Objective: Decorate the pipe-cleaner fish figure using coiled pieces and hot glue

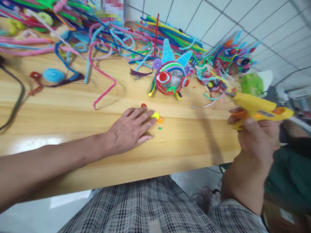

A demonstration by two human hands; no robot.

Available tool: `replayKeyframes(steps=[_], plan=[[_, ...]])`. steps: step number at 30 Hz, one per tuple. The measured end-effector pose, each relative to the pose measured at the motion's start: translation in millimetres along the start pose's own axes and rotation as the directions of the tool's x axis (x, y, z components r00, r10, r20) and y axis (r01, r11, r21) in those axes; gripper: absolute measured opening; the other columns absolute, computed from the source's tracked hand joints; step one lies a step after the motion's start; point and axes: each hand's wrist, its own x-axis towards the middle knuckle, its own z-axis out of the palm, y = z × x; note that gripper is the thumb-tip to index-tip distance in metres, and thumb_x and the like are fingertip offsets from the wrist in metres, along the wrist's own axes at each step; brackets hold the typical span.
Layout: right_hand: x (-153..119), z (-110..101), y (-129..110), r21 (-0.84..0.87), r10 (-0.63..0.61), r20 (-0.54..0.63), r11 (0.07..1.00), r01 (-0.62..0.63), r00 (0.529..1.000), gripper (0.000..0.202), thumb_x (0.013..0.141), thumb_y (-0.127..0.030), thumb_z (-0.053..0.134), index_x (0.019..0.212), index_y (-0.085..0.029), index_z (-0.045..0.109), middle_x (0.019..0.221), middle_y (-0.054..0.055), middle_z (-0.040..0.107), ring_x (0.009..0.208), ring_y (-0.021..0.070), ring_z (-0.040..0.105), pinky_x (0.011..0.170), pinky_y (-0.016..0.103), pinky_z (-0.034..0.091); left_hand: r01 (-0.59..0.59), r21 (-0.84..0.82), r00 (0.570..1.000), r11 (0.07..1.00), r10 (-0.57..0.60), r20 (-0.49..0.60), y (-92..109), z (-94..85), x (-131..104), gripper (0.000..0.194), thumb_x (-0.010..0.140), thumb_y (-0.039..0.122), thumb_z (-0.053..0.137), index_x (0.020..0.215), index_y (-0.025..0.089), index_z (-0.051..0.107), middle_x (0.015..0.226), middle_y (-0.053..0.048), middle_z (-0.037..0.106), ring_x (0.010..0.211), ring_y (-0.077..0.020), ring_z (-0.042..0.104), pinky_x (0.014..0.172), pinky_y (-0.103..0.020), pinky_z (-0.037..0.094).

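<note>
My left hand point(132, 131) lies palm down on the wooden table, fingers stretched to the right. Its fingertips reach a small yellow piece point(155, 115) and an orange ring point(160, 120). A red ring point(143, 105) sits just beyond the knuckles, and a tiny green piece point(159, 128) is right of the fingers. At the right, my right hand point(257, 129) is wrapped round a yellow hot glue gun point(255, 103), held up with its nozzle pointing left. Behind my left hand stands a colourful pipe-cleaner mask figure point(170, 77) with blue spikes and a red-ringed eye.
Loose pipe cleaners point(102, 38) spread along the back of the wooden table point(73, 119). A second decorated figure point(234, 56) leans near the tiled wall point(194, 16). A blue coil point(53, 75) lies at the left, near a dark cable point(20, 97). A green box point(252, 83) is at the right.
</note>
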Motion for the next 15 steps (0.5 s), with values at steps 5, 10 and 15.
replayKeyframes(steps=[5,10,15], plan=[[13,-74,75,-0.229,0.148,-0.502,0.927,-0.296,0.852,0.020,0.084,-0.046,0.072,0.089,-0.027,0.067,0.092,0.007,0.072,0.069,0.0212,0.062,0.059,0.036,0.050,-0.014,-0.008,0.999,1.000,0.013,-0.048,-2,4.6,-2,0.043,0.107,0.038,0.061,0.144,0.016,0.068,0.157,-0.018,0.063,0.143,-0.0427,0.058,0.109,-0.059,0.053],[17,-97,134,-0.310,0.248,-0.638,0.784,-0.537,0.729,0.013,0.081,-0.032,0.070,0.088,-0.021,0.067,0.084,0.002,0.068,0.074,0.0187,0.064,0.072,0.034,0.055,-0.020,-0.011,0.998,1.000,0.020,-0.051,-4,9.0,-3,0.045,0.108,0.038,0.060,0.147,0.017,0.066,0.158,-0.018,0.062,0.144,-0.0424,0.057,0.109,-0.060,0.053],[24,-97,155,-0.334,0.253,-0.660,0.745,-0.577,0.707,0.018,0.080,-0.028,0.071,0.095,-0.018,0.071,0.094,0.004,0.074,0.089,0.0224,0.070,0.086,0.038,0.059,-0.008,-0.033,0.999,0.999,0.007,-0.045,-4,8.0,-3,0.045,0.108,0.038,0.061,0.147,0.018,0.066,0.158,-0.018,0.062,0.146,-0.0428,0.056,0.111,-0.061,0.053]])
